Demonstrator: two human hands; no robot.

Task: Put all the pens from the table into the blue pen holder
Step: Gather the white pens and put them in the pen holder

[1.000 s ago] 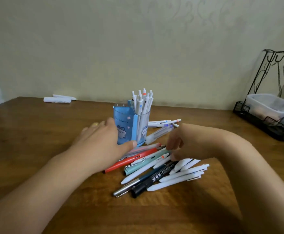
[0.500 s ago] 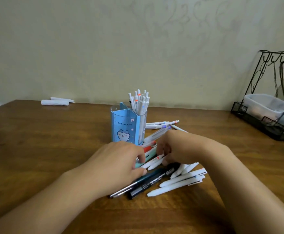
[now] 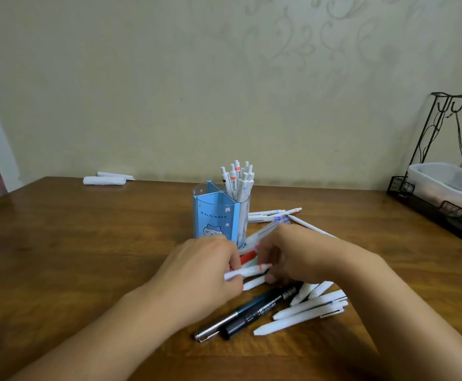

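- Near: black marker (image 3: 262, 312) and loose white pens (image 3: 306, 312) on table (image 3: 87, 257).
- Left hand (image 3: 202, 273) and right hand (image 3: 293, 254) close together, both pinching one white pen (image 3: 249, 270); blurred, hands hide pens beneath.
- Blue pen holder (image 3: 216, 215) just behind, w/ pens upright.
- Far right: wire rack (image 3: 444, 210), cut off.

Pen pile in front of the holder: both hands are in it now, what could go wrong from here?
The left hand and right hand work right beside the blue pen holder; a bump could tip it and spill the upright white pens. The white pen they hold may drag neighbours, possibly rolling the black pens toward the table edge.
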